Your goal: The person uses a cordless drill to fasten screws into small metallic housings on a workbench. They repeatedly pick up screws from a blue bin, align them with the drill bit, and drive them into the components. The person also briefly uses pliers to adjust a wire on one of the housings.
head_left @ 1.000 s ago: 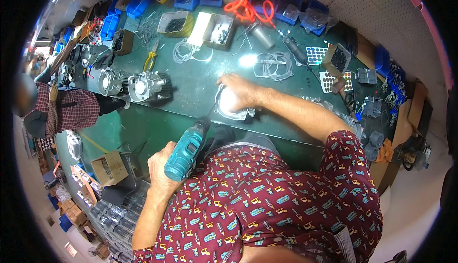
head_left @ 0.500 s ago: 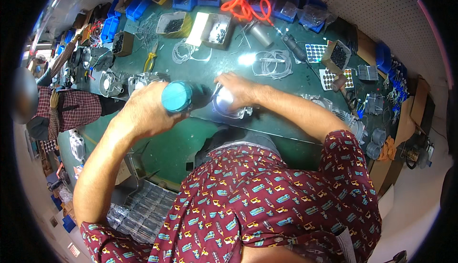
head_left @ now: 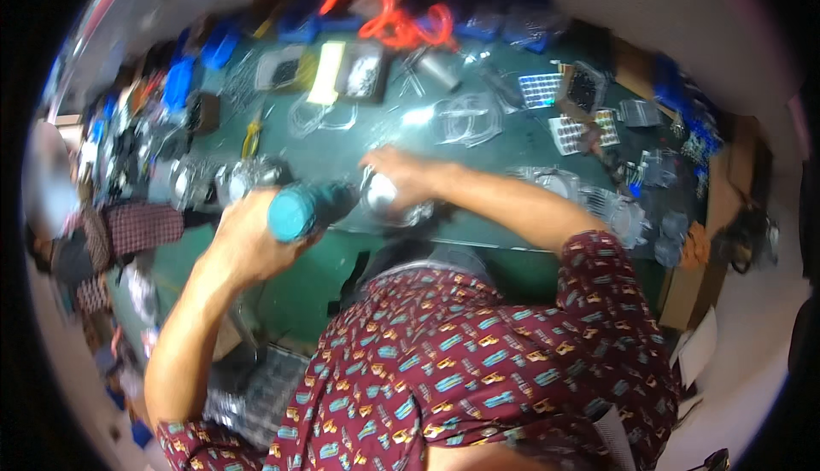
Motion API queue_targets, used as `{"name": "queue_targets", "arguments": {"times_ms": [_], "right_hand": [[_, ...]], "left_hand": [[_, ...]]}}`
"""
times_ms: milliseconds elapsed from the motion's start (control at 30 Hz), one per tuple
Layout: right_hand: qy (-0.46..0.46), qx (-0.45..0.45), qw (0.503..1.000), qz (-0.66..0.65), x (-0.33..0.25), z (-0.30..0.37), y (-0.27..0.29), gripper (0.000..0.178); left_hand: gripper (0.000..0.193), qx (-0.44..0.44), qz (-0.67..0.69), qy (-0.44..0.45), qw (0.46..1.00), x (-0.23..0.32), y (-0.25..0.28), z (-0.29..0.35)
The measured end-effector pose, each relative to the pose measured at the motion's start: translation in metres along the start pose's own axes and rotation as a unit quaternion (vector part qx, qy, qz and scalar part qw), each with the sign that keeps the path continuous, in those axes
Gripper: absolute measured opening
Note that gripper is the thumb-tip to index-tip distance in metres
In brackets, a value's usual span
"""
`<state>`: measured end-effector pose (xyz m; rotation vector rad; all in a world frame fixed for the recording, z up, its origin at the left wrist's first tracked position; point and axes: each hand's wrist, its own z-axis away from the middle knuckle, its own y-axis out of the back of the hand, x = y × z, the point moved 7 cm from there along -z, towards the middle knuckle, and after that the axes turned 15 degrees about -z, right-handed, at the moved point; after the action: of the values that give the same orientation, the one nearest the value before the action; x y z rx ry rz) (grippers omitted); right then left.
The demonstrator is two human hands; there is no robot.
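My left hand [head_left: 252, 236] is wrapped round a cordless screwdriver with a teal body [head_left: 295, 211]. Its dark front end points right, toward a silvery metal housing [head_left: 382, 191] at the bench's near edge. Motion blur hides whether its tip touches the metal. My right hand [head_left: 401, 176] lies over that housing, fingers curled on its far side and gripping it. More cast metal housings [head_left: 252, 176] stand just left of the screwdriver.
The green bench [head_left: 325, 142] carries coiled clear tubing [head_left: 470, 118], boxes of small dark parts [head_left: 286, 67] and yellow-handled pliers [head_left: 251, 138]. Sticker sheets [head_left: 541, 90] and further housings [head_left: 559, 185] are at right. An orange coiled hose [head_left: 393, 27] hangs above the back. Another person [head_left: 128, 236] is at left.
My view has shifted, so the bench appears lower and further left, with blur. The screwdriver tilts more toward the right. Both hands keep their hold.
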<state>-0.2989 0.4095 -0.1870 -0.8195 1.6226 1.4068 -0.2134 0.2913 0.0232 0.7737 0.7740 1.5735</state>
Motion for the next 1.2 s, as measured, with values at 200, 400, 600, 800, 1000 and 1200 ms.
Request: {"name": "queue_targets", "arguments": {"times_ms": [200,400,600,800,1000,1200], "right_hand": [[-0.036,-0.004,0.999,0.003,0.004,0.000,-0.006,0.104],[-0.150,0.217,0.964,-0.021,0.044,0.091,0.142,0.025],[-0.312,0.080,0.934,0.152,0.179,0.222,0.163,0.021],[-0.367,0.022,0.911,0.188,0.216,0.239,0.131,0.045],[-0.286,-0.009,0.936,0.203,0.238,0.236,0.119,0.024],[-0.321,0.026,0.931,0.171,0.232,0.231,0.126,0.025]], "left_hand": [[0.024,0.089,0.057,-0.005,0.994,-0.002,0.000,0.022],[0.033,0.144,0.257,0.021,0.955,-0.009,-0.007,0.041],[0.029,0.143,0.321,0.156,0.923,-0.041,-0.061,0.076],[0.031,0.239,0.299,0.137,0.914,-0.031,-0.087,0.087],[0.025,0.172,0.313,0.180,0.917,-0.019,-0.102,0.088],[0.030,0.183,0.366,0.162,0.898,-0.002,-0.098,0.094]]}}
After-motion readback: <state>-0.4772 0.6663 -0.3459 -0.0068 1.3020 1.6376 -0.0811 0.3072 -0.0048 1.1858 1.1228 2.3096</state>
